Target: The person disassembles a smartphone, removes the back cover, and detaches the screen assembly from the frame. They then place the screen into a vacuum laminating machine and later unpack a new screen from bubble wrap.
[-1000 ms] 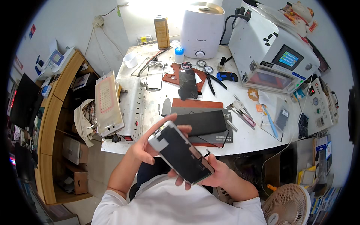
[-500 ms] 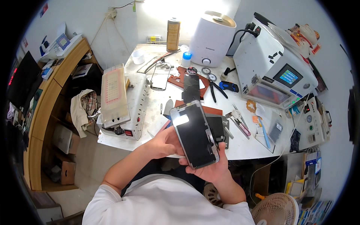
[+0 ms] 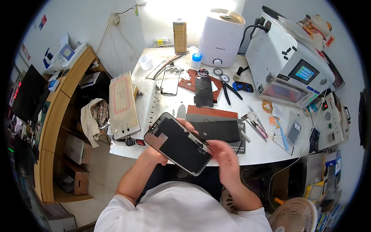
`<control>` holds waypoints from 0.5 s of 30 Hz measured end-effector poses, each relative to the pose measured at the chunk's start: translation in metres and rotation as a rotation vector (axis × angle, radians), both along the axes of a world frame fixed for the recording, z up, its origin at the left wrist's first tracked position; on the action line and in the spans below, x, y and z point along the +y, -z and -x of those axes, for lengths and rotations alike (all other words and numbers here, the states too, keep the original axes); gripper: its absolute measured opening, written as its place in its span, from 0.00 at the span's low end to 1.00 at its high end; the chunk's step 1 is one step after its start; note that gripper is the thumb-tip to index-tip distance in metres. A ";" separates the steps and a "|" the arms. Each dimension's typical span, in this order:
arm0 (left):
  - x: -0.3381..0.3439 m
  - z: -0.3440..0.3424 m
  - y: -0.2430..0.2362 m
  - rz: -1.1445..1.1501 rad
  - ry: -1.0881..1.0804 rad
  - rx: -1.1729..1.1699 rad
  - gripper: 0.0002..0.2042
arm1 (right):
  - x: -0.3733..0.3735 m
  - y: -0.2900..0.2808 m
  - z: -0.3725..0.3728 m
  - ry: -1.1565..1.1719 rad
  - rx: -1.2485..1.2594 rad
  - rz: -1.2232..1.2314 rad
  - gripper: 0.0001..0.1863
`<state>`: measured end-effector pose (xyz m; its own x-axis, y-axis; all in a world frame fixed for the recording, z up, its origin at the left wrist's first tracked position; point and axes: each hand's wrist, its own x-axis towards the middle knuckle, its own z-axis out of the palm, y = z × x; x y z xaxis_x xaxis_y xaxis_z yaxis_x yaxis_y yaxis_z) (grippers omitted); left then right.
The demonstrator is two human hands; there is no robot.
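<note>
The white table [image 3: 235, 103] spans the area before you, its near edge bowed by the lens. At its right rear stands a white machine [image 3: 268, 58] with a lit screen; at the rear centre, a white tank [image 3: 223, 38] with a front dial. To your left sits a slotted metal box [image 3: 148, 106], a pale flat plate [image 3: 124, 104] lying over its left part. A grey mat [image 3: 240, 127] carries a flat black slab [image 3: 216, 130]. The phone screen [image 3: 181, 145], dark with metallic patches, is held tilted above the table's near edge, clear of the surface. Your left hand [image 3: 155, 156] has its grip closed about the phone screen, fingers at the far edge and thumb at the near one. Your right hand [image 3: 226, 156], blurred, meets its right end; whether that grip pinches anything you cannot tell. Farther back lie a cracked dark panel [image 3: 203, 92], black-handled pliers [image 3: 230, 91] and a small blue-capped bottle [image 3: 196, 61].
</note>
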<state>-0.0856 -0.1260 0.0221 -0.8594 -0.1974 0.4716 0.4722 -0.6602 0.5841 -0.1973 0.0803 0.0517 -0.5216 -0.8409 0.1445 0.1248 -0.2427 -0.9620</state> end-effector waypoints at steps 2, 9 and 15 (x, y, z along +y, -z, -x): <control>0.001 -0.002 -0.008 -0.013 -0.027 -0.015 0.42 | 0.000 -0.013 0.005 0.353 0.422 0.056 0.06; -0.001 0.000 -0.006 0.129 -0.056 0.064 0.52 | -0.011 -0.046 0.030 -0.104 -0.051 -0.128 0.09; -0.010 0.001 -0.003 0.278 -0.050 0.117 0.54 | -0.022 -0.050 0.033 -0.292 -0.360 -0.208 0.14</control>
<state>-0.0867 -0.1361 0.0254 -0.7888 -0.0871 0.6084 0.5744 -0.4568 0.6793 -0.2304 0.0581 0.1014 -0.2461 -0.9510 -0.1870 0.4916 0.0439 -0.8697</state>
